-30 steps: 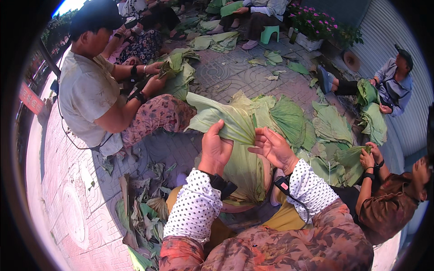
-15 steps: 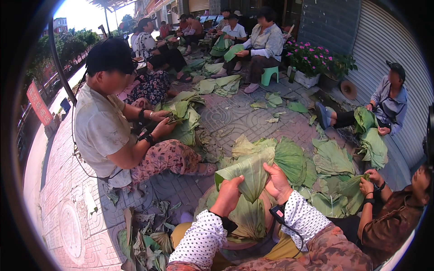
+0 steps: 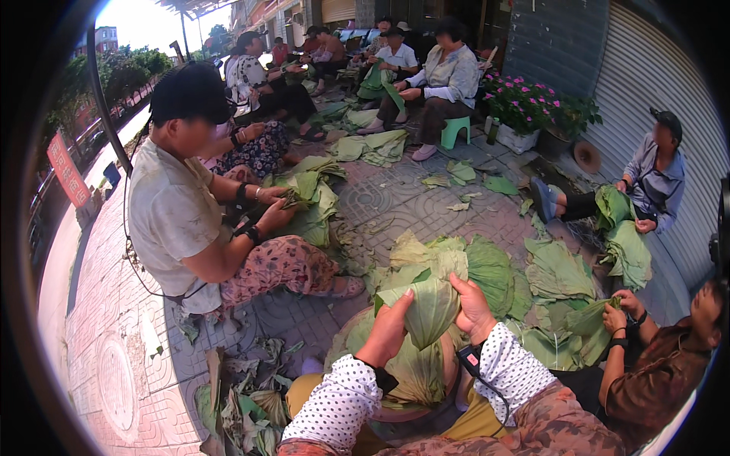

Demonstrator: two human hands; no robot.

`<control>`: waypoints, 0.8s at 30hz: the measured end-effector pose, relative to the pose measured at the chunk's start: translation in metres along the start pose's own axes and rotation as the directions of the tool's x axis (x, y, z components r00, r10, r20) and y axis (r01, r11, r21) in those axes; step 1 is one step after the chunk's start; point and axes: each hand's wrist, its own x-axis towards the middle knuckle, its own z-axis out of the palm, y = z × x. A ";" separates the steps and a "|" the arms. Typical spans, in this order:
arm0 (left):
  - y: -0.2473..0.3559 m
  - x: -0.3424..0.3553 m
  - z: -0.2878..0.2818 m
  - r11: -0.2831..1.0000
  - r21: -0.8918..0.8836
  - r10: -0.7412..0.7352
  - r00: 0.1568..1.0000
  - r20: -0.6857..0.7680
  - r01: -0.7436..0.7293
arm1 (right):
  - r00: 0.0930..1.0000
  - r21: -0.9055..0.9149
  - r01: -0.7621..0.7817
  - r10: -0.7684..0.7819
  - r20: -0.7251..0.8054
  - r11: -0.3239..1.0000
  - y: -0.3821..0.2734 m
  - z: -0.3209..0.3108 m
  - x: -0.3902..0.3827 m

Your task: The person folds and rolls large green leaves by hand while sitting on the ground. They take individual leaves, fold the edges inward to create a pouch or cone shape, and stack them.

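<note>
Between my hands is a dried green lotus leaf (image 3: pixel 432 310), creased into a fold. My left hand (image 3: pixel 386 328) pinches its left edge, thumb on top. At its upper right edge, my right hand (image 3: pixel 473 310) is closed on the leaf with the thumb up. Directly below lies a stack of flattened leaves (image 3: pixel 414 372), resting on a round pinkish base (image 3: pixel 455 363) between my knees. Just beyond my hands, more broad leaves (image 3: pixel 488 270) are spread on the paving.
Torn leaf scraps (image 3: pixel 247 403) pile up at my lower left. A seated person (image 3: pixel 179 220) handles leaves on my left; another (image 3: pixel 658 365) sits close on my right. Farther back, several people sit with leaves near a green stool (image 3: pixel 455 131) and a flower planter (image 3: pixel 518 138).
The leaf in my hands has been folded and turned, so its long left flap now shows shorter. My left hand has shifted slightly right and my right hand slightly up.
</note>
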 end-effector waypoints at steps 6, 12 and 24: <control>0.000 -0.003 -0.001 0.998 0.028 0.048 0.997 -0.061 -0.047 | 0.996 0.007 0.039 -0.039 -0.084 0.999 -0.001 -0.003 0.002; 0.000 0.005 -0.019 0.999 0.013 0.051 0.991 -0.123 -0.050 | 0.986 -0.025 0.103 -0.106 -0.129 0.994 0.007 -0.007 0.009; 0.010 0.000 -0.023 0.992 -0.068 0.102 0.988 -0.119 -0.111 | 0.974 -0.033 0.147 -0.150 -0.172 0.989 -0.002 -0.002 0.007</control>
